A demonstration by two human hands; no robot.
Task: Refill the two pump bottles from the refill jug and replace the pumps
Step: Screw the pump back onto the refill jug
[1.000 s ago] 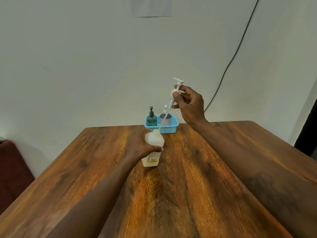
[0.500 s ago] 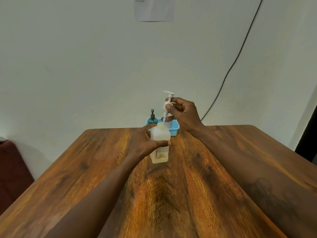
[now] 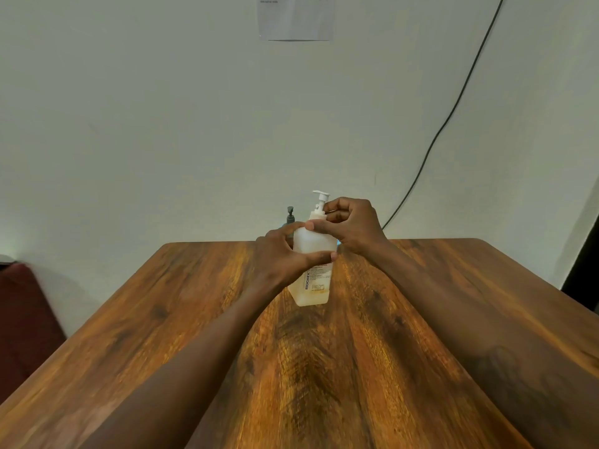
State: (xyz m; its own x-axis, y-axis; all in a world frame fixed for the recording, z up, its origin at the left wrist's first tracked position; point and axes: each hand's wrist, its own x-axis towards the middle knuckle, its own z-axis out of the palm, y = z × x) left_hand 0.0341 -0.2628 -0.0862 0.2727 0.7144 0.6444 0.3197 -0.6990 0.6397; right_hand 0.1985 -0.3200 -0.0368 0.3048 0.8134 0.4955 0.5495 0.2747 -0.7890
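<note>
Pump (image 3: 320,202) has gone down since the earlier frames: a second ago its dip tube was mostly out of the bottle and held high, now the collar sits on the neck with only the nozzle head sticking up. White translucent pump bottle (image 3: 312,277) stands on the wooden table (image 3: 194,319), about mid-width and toward the far edge, close to upright. Pale yellow liquid shows only low in its base; the label has dark vertical print, not fully readable.

Left hand (image 3: 285,257) wraps the bottle body from the left, fingers curled across its front. Right hand (image 3: 351,226) is at the bottle's top right, thumb and curled fingers pinching the pump collar. Can't tell if the collar is threaded tight.

Just behind the bottle to its left, a dark green pump bottle (image 3: 290,216) pokes up, mostly hidden by the left hand. Wall paper sheet (image 3: 295,17) is high above the bottle. Black cable (image 3: 453,108) runs diagonally down the wall to the bottle's right. Dark red seat (image 3: 22,319) is well off to the bottle's left, beside the table.
</note>
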